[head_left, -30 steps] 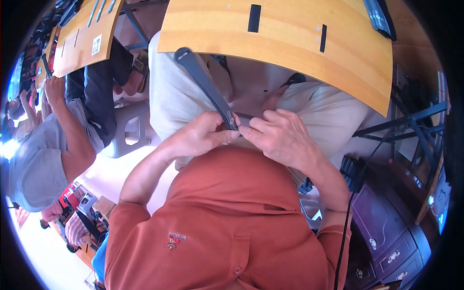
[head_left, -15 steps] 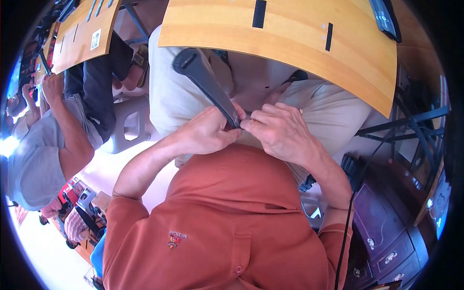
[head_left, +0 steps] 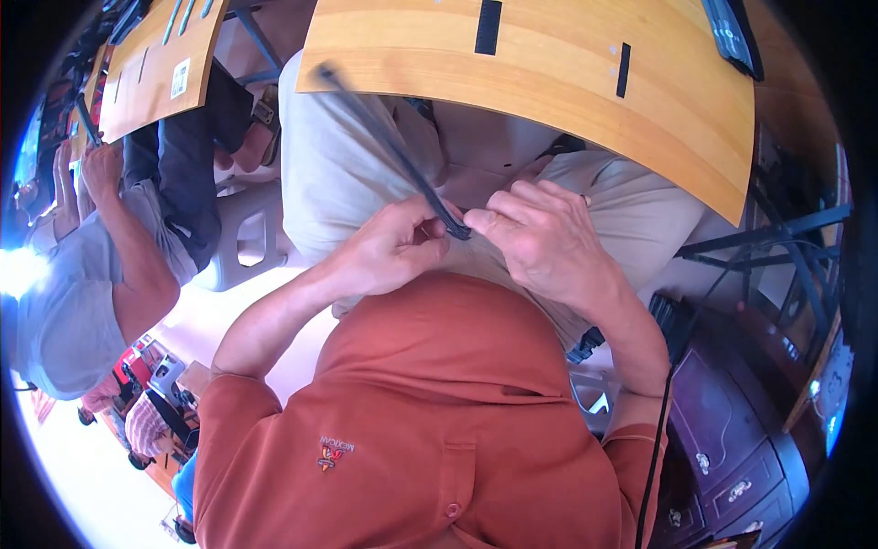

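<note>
I have the person's hands close together over the lap, just in front of the belly. The left hand [head_left: 393, 245] is closed on the near end of a dark strap [head_left: 389, 142], thumb and fingers curled about it. The right hand [head_left: 541, 240] is bunched right beside that end, its thumb and forefinger at the tip; I can't tell whether they pinch it or only touch it. From there the strap slants up and left, seen nearly edge-on above the pale trousers [head_left: 315, 206], its blurred far end overlapping the table [head_left: 558, 87] edge.

For writing, I find a small colourful emblem [head_left: 333, 455] on the orange shirt [head_left: 393, 416], with a short line of lettering upside down to me. A white label [head_left: 180, 79] with dark print lies on the second table [head_left: 128, 102], too small to read. The dark packet [head_left: 732, 41] at the near table's far right corner carries a small pale mark, also illegible from here.

Two black bars sit on the near table, well apart. At left, a co-worker in a grey shirt [head_left: 69, 306] grips another dark strip [head_left: 87, 119]. A purple cabinet [head_left: 722, 439] stands at lower right.
</note>
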The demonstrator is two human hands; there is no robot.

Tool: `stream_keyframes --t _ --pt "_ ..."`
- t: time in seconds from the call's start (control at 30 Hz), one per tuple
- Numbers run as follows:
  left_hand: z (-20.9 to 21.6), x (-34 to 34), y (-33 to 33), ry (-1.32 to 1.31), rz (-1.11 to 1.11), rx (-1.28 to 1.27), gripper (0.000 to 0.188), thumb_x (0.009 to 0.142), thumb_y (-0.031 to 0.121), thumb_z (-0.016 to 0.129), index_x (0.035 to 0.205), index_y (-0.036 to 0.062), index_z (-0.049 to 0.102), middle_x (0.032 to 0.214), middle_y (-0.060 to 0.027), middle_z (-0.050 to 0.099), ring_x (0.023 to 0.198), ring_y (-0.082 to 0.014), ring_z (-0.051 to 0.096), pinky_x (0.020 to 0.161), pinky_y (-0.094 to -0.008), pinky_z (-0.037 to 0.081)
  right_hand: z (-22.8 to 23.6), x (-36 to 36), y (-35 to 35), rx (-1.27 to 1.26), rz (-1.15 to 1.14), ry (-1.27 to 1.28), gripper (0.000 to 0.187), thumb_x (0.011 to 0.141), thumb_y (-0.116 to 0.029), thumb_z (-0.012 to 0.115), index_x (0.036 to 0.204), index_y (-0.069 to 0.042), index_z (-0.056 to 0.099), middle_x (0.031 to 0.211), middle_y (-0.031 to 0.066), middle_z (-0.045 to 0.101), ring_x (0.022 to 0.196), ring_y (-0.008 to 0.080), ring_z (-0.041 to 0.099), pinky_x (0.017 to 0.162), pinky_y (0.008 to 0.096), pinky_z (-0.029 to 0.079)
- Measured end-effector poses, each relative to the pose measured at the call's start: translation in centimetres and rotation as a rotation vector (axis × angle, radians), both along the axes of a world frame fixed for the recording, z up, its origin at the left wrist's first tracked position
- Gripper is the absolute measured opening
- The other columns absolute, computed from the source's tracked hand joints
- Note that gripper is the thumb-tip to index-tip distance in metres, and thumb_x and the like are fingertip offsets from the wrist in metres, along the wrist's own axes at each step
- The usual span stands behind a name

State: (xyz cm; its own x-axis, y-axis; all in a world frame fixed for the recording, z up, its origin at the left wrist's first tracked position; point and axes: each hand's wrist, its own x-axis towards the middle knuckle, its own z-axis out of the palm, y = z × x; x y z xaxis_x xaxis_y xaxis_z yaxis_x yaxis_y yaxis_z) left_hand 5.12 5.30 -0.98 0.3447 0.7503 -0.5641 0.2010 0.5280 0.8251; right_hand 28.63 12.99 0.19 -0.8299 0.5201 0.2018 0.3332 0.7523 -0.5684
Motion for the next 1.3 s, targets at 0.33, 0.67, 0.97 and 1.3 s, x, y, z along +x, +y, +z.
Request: stream_keyframes --t 0.33,0.67,0.97,1.3 --pt "1.2 0.6 -0.8 -0.219 0.212 -0.001 0.027 0.099 0.005 0.068 0.124 0.0006 0.058 0.103 0.0010 0.060 0.096 -0.0058 0.057 0.086 -0.0246 0.049 -0.4 -0.6 -1.2 -0.101 -0.050 0.151 0.024 0.077 0.001 0.070 0.099 -0.006 0.074 0.081 0.0047 0.065 0.070 0.0247 0.062 0.059 0.0388 0.047" --pt "1.6 1.0 -1.0 -0.107 0.147 0.024 0.021 0.094 0.003 0.060 0.114 0.0004 0.064 0.088 0.0047 0.055 0.081 -0.0035 0.048 0.070 -0.0228 0.041 -0.1 -0.3 -1.5 -0.257 -0.025 0.140 0.019 0.085 -0.005 0.064 0.100 -0.005 0.075 0.077 0.0088 0.065 0.074 0.0305 0.066 0.065 0.0433 0.051" --pt "2.0 1.3 -0.9 -0.085 0.157 -0.078 0.022 0.096 0.008 0.059 0.116 0.0019 0.064 0.080 0.0054 0.054 0.073 -0.0047 0.049 0.064 -0.0254 0.041 -1.6 -0.3 -1.8 -0.361 -0.031 0.272 0.020 0.083 -0.001 0.076 0.101 -0.006 0.072 0.075 0.0081 0.059 0.067 0.0271 0.061 0.058 0.0391 0.046" --pt "2.0 1.1 -0.9 -0.237 0.162 -0.150 0.022 0.098 0.007 0.061 0.119 0.0014 0.064 0.090 0.0010 0.060 0.080 -0.0067 0.055 0.070 -0.0237 0.046 -5.0 -0.7 -2.9 -0.610 -0.029 0.559 0.019 0.084 0.003 0.080 0.101 -0.002 0.074 0.091 0.0074 0.065 0.076 0.0184 0.063 0.063 0.0316 0.050"
